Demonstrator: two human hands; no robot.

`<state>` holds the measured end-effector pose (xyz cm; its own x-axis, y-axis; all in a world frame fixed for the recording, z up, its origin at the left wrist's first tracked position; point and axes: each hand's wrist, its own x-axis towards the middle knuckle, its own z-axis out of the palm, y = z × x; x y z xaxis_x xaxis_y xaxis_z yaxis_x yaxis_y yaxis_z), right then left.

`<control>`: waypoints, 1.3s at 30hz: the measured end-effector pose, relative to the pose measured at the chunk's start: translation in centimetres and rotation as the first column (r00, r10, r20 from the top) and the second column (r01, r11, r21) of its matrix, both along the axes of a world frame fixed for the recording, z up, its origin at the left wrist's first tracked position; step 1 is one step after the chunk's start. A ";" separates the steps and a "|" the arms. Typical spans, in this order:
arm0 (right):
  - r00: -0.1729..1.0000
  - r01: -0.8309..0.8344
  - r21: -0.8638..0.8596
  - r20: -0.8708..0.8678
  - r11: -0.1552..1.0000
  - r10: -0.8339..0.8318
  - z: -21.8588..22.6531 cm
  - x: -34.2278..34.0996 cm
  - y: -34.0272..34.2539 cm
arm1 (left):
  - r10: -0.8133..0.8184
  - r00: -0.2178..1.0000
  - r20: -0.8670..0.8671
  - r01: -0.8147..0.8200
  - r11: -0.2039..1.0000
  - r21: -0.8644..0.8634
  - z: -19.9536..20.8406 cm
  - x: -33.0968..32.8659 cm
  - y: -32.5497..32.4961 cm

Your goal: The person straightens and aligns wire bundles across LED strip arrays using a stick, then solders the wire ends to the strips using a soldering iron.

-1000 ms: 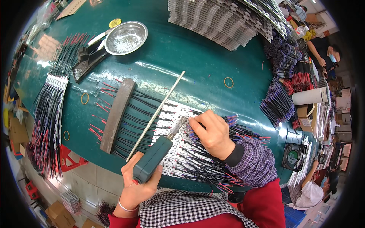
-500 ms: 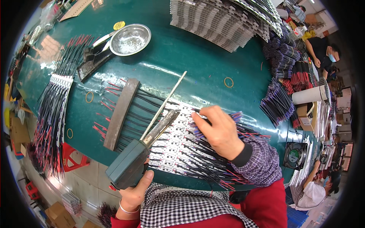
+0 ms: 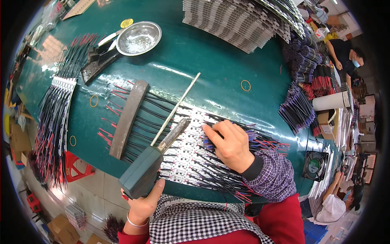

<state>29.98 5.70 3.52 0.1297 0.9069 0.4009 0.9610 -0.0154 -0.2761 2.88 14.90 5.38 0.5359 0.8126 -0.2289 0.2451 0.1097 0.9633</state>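
My left hand [image 3: 143, 205] is wrapped round the handle of a dark green soldering gun [image 3: 142, 173]. Its metal tip [image 3: 176, 134] and a thin pale rod [image 3: 178, 105] reach over a white circuit board panel [image 3: 187, 152]. The panel lies flat, with rows of small boards and wires on both sides. My right hand [image 3: 233, 146] is closed in a pinch at the panel's right side, on black wires [image 3: 260, 140] with red and purple ends; the fingertips partly hide which wire is held. A heavy metal bar [image 3: 129, 120] rests across the wires on the left.
A metal bowl [image 3: 139, 38] stands beside a dark tool stand [image 3: 97, 67] on the green table [image 3: 195, 61]. Another wired panel [image 3: 61, 103] hangs over the left edge. Stacked panels [image 3: 227, 24], wire bundles [image 3: 298, 105] and a small fan [image 3: 315, 166] lie right. Other people sit farther right.
The soldering gun in my left hand has shifted slightly right and its tip slightly left. My right hand has lowered a little, still closed at the wires by the panel.
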 end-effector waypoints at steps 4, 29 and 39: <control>1.000 -0.016 0.010 0.010 1.000 0.016 0.0 0.1 0.1 | 0.019 0.999 -0.032 -0.016 0.997 0.077 0.7 1.5 0.0; 0.999 -0.021 0.012 0.046 1.000 0.020 0.0 -0.1 0.3 | -0.158 0.978 -0.134 0.185 0.958 0.219 1.3 2.7 0.2; 0.999 -0.005 0.038 -0.034 0.999 0.006 -0.4 -0.1 0.2 | -0.072 0.997 -0.041 0.077 0.987 0.137 0.8 2.0 -0.2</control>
